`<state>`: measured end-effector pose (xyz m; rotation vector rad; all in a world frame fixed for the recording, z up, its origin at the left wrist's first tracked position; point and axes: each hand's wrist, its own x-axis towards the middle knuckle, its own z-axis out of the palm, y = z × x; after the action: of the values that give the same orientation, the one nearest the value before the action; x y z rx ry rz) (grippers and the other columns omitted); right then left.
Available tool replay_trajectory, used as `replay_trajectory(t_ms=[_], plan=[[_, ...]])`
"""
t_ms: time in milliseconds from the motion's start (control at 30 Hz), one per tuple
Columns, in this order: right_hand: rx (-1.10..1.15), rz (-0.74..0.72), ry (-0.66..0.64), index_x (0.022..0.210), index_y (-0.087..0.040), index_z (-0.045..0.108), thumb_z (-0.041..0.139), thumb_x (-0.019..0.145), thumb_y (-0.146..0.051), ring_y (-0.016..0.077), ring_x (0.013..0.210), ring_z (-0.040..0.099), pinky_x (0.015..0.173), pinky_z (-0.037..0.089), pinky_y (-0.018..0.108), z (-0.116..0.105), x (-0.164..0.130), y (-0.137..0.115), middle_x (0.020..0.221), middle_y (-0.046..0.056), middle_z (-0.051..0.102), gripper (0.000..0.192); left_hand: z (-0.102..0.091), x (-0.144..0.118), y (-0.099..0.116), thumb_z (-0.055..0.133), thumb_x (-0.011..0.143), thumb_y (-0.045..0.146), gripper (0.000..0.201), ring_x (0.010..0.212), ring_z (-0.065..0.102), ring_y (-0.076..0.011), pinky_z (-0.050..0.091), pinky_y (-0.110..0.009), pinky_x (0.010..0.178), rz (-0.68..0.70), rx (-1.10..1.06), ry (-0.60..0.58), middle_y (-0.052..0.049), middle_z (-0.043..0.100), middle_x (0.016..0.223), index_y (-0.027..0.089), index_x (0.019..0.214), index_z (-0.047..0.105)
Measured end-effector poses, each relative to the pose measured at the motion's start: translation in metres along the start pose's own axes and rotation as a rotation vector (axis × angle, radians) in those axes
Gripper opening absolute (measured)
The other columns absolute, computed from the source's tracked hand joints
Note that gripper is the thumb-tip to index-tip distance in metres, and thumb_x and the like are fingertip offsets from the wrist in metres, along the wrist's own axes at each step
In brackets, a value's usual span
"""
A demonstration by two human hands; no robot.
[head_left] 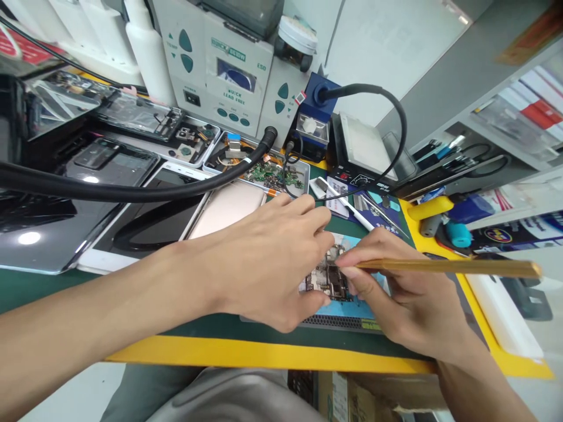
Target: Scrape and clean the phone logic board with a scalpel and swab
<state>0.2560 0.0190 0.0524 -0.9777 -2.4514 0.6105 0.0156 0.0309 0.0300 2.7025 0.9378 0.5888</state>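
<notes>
Left hand (268, 258) pins the bare board (325, 276) down on the blue mat (352, 308) at the table's (264, 353) front edge while the right hand (396, 293) grips a gold tool (444, 267), tip at the board, so looks mid-job, nothing reassembled.

a green-matted workbench (26, 287) with a yellow front edge carried a white rework station (220, 64), a small hotplate (365, 152), a parts tray (264, 173), phone housings (145, 217) and a blue work mat (352, 308) under a circuit board (328, 275).
</notes>
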Motion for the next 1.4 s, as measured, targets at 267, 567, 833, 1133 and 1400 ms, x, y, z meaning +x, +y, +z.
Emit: replay_trajectory(t_ms=[267, 567, 833, 1133, 1400], plan=[[-0.146, -0.072, 0.042, 0.114, -0.023, 0.068, 0.066, 0.098, -0.008, 0.0139, 0.079, 0.068, 0.067, 0.053, 0.027, 0.001, -0.009, -0.004, 0.094, 0.001, 0.068, 0.021, -0.001, 0.000, 0.000, 0.072, 0.089, 0.050, 0.033, 0.101, 0.058, -0.0322, 0.047, -0.046, 0.082, 0.001, 0.001, 0.007, -0.010, 0.063, 0.102, 0.018, 0.091, 0.066], [-0.381, -0.107, -0.076, 0.134, -0.030, 0.065, 0.061, 0.100, -0.011, 0.0272, 0.096, 0.078, 0.073, 0.065, 0.037, 0.001, -0.033, -0.003, 0.115, 0.007, 0.078, 0.040, -0.002, 0.000, 0.001, 0.070, 0.089, 0.046, 0.030, 0.104, 0.058, -0.0332, 0.048, -0.048, 0.084, 0.005, 0.000, 0.022, -0.012, 0.064, 0.107, 0.017, 0.095, 0.067], [-0.553, -0.263, -0.124, 0.137, -0.017, 0.063, 0.044, 0.102, -0.005, 0.0269, 0.104, 0.076, 0.088, 0.065, 0.037, 0.002, -0.034, -0.009, 0.120, 0.013, 0.076, 0.041, -0.002, -0.001, 0.000, 0.063, 0.091, 0.043, 0.025, 0.102, 0.058, -0.0319, 0.047, -0.046, 0.084, 0.003, 0.009, 0.028, -0.012, 0.063, 0.105, 0.018, 0.090, 0.064], [-0.523, -0.242, -0.101, 0.141, -0.016, 0.062, 0.051, 0.100, -0.006, 0.0292, 0.105, 0.076, 0.088, 0.065, 0.038, 0.007, -0.041, -0.006, 0.123, 0.015, 0.075, 0.043, -0.001, 0.000, 0.001, 0.064, 0.091, 0.043, 0.025, 0.101, 0.058, -0.0320, 0.048, -0.047, 0.084, 0.007, 0.005, 0.040, -0.012, 0.064, 0.104, 0.018, 0.091, 0.065], [-0.196, 0.017, 0.043, 0.117, -0.027, 0.069, 0.064, 0.100, -0.012, 0.0189, 0.086, 0.074, 0.071, 0.060, 0.030, 0.004, -0.020, -0.007, 0.103, 0.004, 0.074, 0.023, -0.002, -0.002, 0.001, 0.070, 0.090, 0.047, 0.030, 0.104, 0.059, -0.0339, 0.048, -0.049, 0.085, 0.007, -0.012, 0.040, -0.012, 0.064, 0.105, 0.017, 0.093, 0.068]])
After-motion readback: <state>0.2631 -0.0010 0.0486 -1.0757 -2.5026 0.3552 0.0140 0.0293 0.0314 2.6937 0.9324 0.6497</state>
